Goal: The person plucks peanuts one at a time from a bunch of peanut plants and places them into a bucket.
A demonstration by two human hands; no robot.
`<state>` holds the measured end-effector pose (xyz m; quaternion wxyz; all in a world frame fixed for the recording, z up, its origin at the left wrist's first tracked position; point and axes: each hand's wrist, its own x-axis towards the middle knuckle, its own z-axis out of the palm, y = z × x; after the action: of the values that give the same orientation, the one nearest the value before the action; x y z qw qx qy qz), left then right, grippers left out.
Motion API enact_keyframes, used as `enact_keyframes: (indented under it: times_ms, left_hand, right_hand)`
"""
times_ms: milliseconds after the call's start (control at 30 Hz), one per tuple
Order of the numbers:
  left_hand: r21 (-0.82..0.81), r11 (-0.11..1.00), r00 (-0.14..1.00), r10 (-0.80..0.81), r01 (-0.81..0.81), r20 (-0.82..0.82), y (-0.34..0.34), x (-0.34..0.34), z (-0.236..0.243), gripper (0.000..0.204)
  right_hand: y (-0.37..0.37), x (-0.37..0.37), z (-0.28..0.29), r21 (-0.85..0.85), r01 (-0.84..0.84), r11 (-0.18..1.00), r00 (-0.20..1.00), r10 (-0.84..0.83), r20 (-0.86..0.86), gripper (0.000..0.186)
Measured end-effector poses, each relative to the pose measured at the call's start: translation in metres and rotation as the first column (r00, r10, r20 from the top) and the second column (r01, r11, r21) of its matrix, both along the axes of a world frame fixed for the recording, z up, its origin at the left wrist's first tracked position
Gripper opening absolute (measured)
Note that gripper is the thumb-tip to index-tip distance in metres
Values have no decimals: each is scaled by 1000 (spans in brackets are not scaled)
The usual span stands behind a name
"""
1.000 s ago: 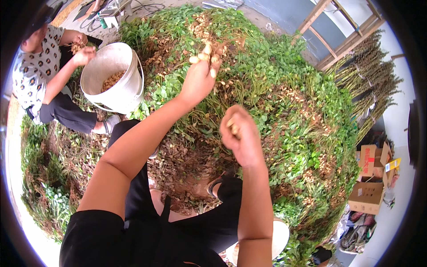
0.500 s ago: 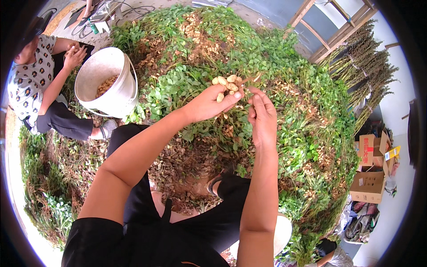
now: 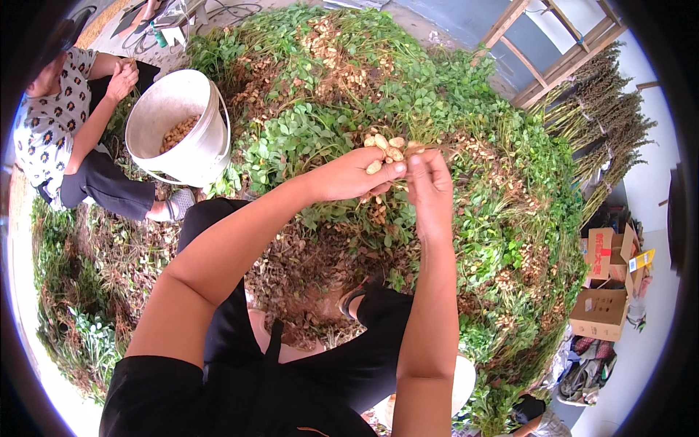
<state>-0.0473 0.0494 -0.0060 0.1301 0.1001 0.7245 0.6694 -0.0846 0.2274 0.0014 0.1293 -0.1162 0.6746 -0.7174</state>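
My left hand (image 3: 351,176) is closed around a cluster of pale unshelled peanuts (image 3: 394,154), which stick out past the thumb and fingers. Close by on its right, my right hand (image 3: 431,182) has thumb and fingers pinched together at the edge of that cluster. What lies between those fingertips is too small and hidden to name. Both hands are above a broad heap of pulled peanut plants (image 3: 291,135), with green leaves and pods showing among the stems.
At the left, a white bucket (image 3: 207,142) holds picked peanuts (image 3: 178,134). Another person (image 3: 54,124) sits beside it, hands together. Cardboard boxes (image 3: 598,313), bundled dry stalks (image 3: 608,116) and a wooden frame (image 3: 520,58) stand at the right. Part of someone else (image 3: 550,424) shows at the lower right.
My left hand with the peanuts has shifted slightly right and down. My right fingertips, apart from the cluster before, are now against its edge. The view has shifted slightly.
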Motion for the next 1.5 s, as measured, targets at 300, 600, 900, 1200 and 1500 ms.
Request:
enact_keyframes:
  times_ms: [300,600,900,1200,1500]
  left_hand:
    - [16,992,992,-125,125,-16,1,4,-5,42]
    - [44,995,987,93,-88,-132,2,7,-4,39]
    - [-295,883,888,234,-365,-397,10,-6,-24,28]
    - [-223,958,964,127,-180,-232,13,-1,-17,32]
    - [-111,966,971,222,-232,-92,8,-7,-13,25]
  right_hand:
    - [10,-5,0,-3,-181,983,980,181,86,29]
    - [23,-27,0,119,374,920,927,-373,-37,27]
    - [-14,15,2,386,299,873,694,79,-715,24]
    - [-17,10,-4,261,210,942,871,-59,-487,18]
    - [3,18,17,-777,-72,626,944,294,150,29]
